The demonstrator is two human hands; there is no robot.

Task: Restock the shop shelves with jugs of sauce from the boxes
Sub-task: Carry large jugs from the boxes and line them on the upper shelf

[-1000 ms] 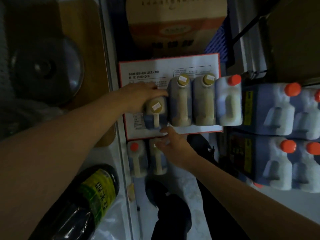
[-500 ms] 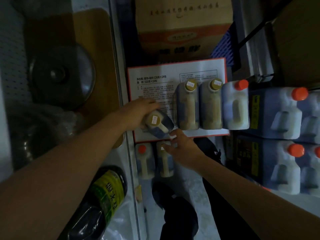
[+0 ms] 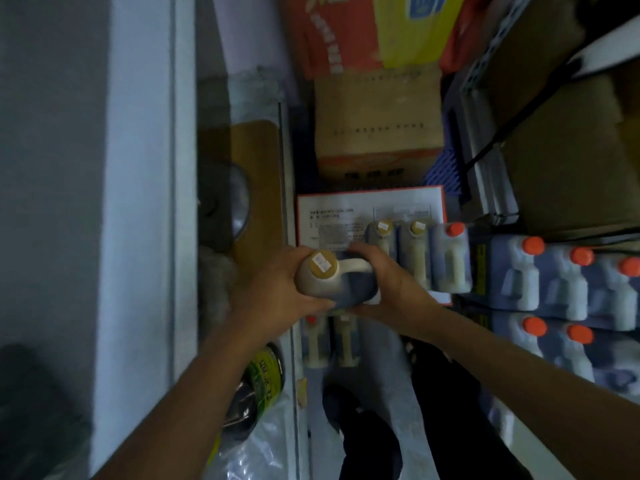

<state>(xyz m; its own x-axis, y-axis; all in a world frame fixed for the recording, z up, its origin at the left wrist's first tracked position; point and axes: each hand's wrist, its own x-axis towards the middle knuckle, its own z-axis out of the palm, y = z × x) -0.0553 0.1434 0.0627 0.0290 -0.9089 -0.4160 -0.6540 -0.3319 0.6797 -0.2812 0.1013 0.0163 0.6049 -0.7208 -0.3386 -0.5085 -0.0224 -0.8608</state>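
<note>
Along the left of the frame a pale grey-white vertical panel (image 3: 138, 202) is standing, with a brown wooden board (image 3: 258, 188) and a round metal lid (image 3: 235, 202) just right of it. At lower left a dark bottle with a green-yellow label (image 3: 258, 379) is lying tilted; its writing is too blurred to read. At mid-frame the left hand (image 3: 273, 289) is gripping the neck end of a translucent plastic jug of brownish sauce with a tan cap (image 3: 332, 275), fingers curled around it, while the right hand (image 3: 394, 282) is clasping the jug's base, fingers wrapped over its top. The jug is lying sideways in the air, above a red-edged white carton (image 3: 346, 216) whose print is illegible. A white sticker is sitting on the cap. Right of the hands, two tan-capped jugs (image 3: 398, 251) are resting on the carton. At right, orange-capped white jugs (image 3: 540, 271) are filling the shelves.
</note>
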